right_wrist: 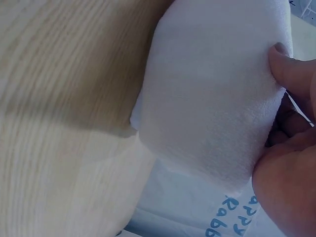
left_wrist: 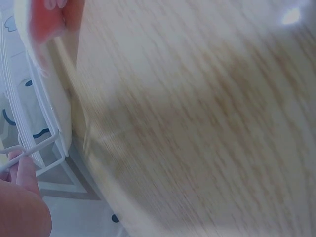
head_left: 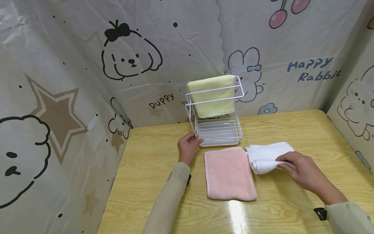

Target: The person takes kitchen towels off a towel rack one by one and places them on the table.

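Note:
A white wire rack point(head_left: 216, 99) stands at the back of the table, a folded yellow towel point(head_left: 213, 105) hanging over its upper bars. At the rack's lower left front corner, my left hand point(head_left: 187, 147) grips the frame; the left wrist view shows its fingers around the wire point(left_wrist: 42, 143). My right hand point(head_left: 301, 170) pinches the right edge of a folded white towel point(head_left: 268, 154), its thumb point(right_wrist: 284, 64) lying on the cloth. That edge is lifted, and the towel bends over near the table. Between the hands a folded pink towel point(head_left: 229, 174) lies flat, its right edge touching the white one.
Under the rack's lower wires sits a pale grey tray point(head_left: 217, 130). The wooden table point(head_left: 140, 182) meets cartoon-printed cloth walls point(head_left: 187, 48) at the back and both sides.

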Available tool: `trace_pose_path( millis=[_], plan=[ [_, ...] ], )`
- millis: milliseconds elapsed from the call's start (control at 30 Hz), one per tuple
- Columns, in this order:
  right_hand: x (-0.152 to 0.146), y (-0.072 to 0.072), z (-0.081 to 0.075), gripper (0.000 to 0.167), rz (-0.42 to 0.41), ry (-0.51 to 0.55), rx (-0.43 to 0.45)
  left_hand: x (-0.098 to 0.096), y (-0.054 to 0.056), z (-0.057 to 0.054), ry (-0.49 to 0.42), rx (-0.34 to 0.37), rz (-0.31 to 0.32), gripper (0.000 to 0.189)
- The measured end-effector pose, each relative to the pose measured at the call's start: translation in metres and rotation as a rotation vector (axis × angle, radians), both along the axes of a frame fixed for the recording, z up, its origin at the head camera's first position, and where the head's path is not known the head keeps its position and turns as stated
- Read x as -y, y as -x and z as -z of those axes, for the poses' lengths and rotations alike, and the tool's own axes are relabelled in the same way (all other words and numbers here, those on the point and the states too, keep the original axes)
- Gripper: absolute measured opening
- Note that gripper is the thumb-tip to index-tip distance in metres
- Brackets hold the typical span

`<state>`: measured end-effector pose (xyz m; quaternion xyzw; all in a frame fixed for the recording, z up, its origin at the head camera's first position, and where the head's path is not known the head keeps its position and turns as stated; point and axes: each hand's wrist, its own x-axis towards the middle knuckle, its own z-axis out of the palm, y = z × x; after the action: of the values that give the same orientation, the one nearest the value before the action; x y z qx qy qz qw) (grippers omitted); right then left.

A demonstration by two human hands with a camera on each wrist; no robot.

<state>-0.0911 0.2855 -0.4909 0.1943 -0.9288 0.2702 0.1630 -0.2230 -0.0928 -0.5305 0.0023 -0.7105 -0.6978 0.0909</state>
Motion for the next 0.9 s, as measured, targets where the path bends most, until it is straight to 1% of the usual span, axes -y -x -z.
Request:
trace_pose_path(
  millis=[133,267,400,567,667,800,900],
  plan=[
    [-0.001,-0.004,0.005,0.028,0.006,0.005,0.023,-0.001,-0.007,-0.014,0.012,-0.008,0.01,0.037],
    [-0.002,-0.009,0.012,0.028,0.009,0.014,0.037,-0.001,-0.011,-0.02,0.01,-0.017,0.017,0.035],
    [-0.004,-0.012,0.018,0.027,0.008,0.01,0.064,-0.001,-0.011,-0.02,0.008,-0.021,0.014,0.035],
    [-0.005,-0.016,0.027,0.023,0.014,-0.008,0.155,-0.002,-0.009,-0.018,0.005,-0.017,0.015,0.035],
    [-0.006,-0.019,0.033,0.023,0.014,-0.003,0.184,-0.001,-0.008,-0.017,-0.012,-0.012,0.028,0.035],
    [-0.008,-0.021,0.042,0.025,-0.01,0.016,0.186,-0.001,-0.008,-0.015,-0.026,-0.013,0.032,0.036],
    [-0.009,-0.022,0.048,0.023,-0.038,0.001,0.239,-0.001,-0.009,-0.015,-0.024,-0.02,0.024,0.037]
  ],
)
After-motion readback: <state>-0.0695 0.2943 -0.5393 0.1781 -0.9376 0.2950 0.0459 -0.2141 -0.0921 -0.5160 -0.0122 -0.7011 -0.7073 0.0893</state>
